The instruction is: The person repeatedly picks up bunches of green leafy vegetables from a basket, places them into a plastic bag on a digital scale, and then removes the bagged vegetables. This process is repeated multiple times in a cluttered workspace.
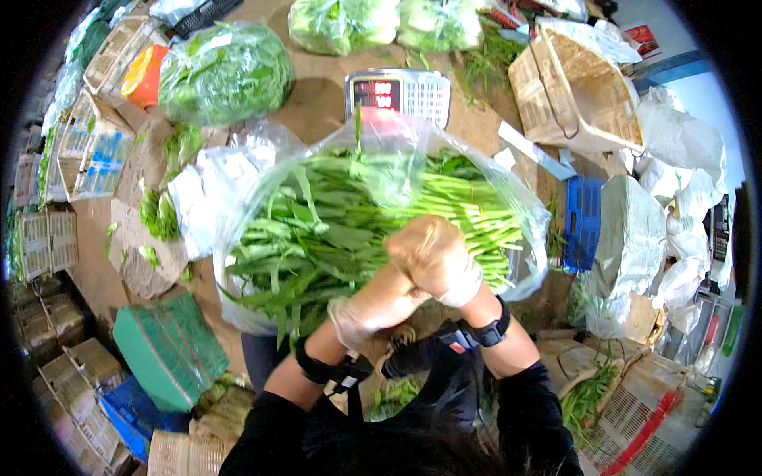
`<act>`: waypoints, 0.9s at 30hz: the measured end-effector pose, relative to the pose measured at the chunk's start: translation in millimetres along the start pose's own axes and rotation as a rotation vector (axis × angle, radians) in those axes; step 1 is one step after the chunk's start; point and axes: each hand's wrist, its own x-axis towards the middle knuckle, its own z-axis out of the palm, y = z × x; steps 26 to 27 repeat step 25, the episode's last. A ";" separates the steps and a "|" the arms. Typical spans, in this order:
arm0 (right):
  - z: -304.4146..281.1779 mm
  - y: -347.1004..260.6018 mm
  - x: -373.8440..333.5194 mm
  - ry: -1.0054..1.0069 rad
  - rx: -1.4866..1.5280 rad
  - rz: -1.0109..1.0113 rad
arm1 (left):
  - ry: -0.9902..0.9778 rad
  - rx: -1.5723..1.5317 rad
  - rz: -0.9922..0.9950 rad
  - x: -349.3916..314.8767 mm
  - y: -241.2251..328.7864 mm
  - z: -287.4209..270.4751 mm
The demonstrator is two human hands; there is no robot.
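A large clear plastic bag [540, 262] lies open in front of me, filled with long leafy green vegetables [294, 222]. Their leaves point left and their pale stalks [468, 198] right. Both my hands wear thin, pale gloves and meet over the near side of the bag. My left hand [385, 297] is closed, its fingertips partly covered by the other hand. My right hand [432, 250] is curled into a fist against it, above the stalks. What they grip is hidden. Just beyond the bag stands a digital scale [409, 91] with a red lit display.
Bagged greens [226, 71] sit at the far left, with more bagged vegetables [341, 24] at the back. A tipped woven basket [556, 95] stands far right, near a blue crate [583, 222]. White plastic bags [210, 186] lie left; a green bundle [171, 349] sits near left.
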 end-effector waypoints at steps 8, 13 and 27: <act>-17.7 90.9 53.3 0.113 -0.846 0.259 | 0.071 -0.830 0.077 -12.2 -35.1 -2.0; 43.4 122.2 94.7 -0.295 -0.744 -0.100 | 0.024 -0.716 0.148 -16.9 -24.5 11.1; 33.2 80.3 -37.4 -0.081 0.799 0.392 | 0.925 -0.618 0.094 75.6 -71.1 17.0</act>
